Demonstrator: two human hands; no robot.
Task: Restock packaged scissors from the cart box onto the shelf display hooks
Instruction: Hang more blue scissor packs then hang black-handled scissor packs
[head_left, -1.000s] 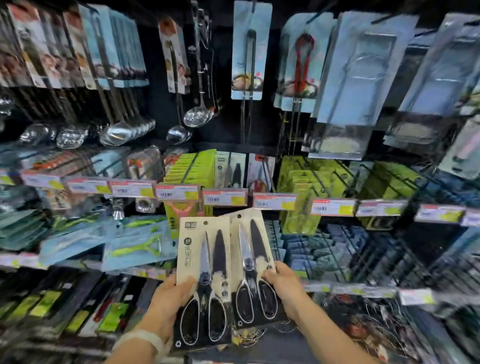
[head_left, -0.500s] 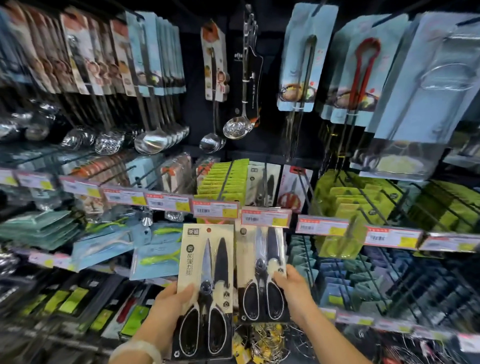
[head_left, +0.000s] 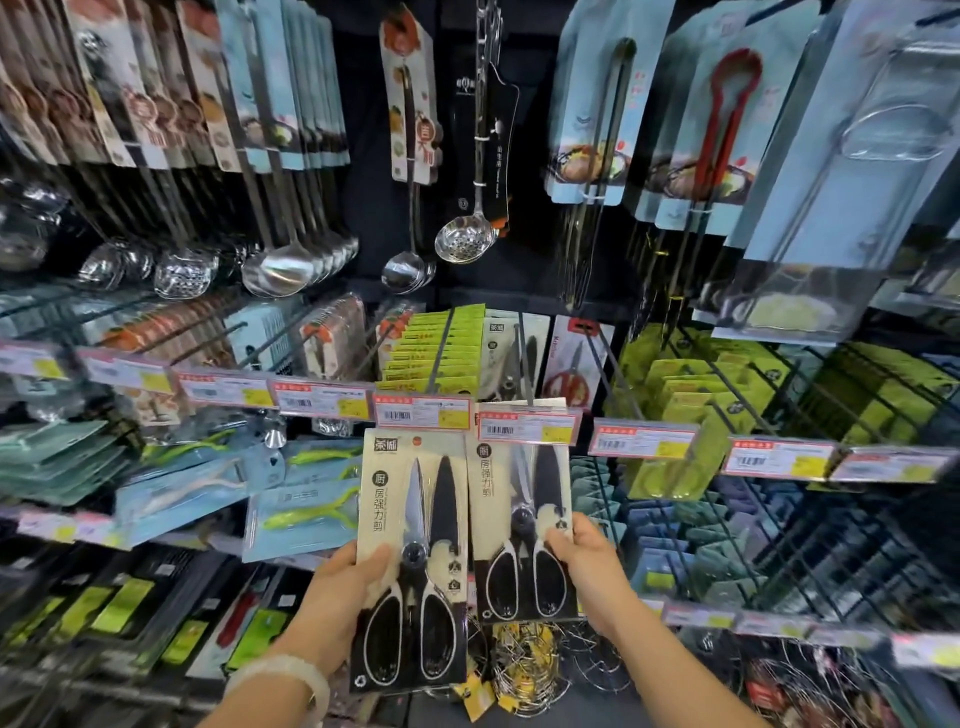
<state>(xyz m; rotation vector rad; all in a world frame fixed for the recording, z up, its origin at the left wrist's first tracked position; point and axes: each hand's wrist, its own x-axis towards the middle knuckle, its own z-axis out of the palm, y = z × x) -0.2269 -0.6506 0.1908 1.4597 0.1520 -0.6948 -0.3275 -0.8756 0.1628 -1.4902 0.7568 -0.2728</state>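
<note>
Now each hand (head_left: 332, 597) (head_left: 589, 566) grips one scissors pack (head_left: 410, 545) (head_left: 519, 519) side by side.

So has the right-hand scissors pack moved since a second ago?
Yes. The right pack has gone up: its top edge, earlier below the price tag rail, now sits tucked behind it, near the hook. The right hand holds it.

Pale whitish bangle (head_left: 291, 680) on left wrist; both forearms bare, no sleeves, no gloves

Glossy cream card scissors packs (head_left: 415, 519), shiny metal blades, polished steel ladles (head_left: 285, 267)
</note>
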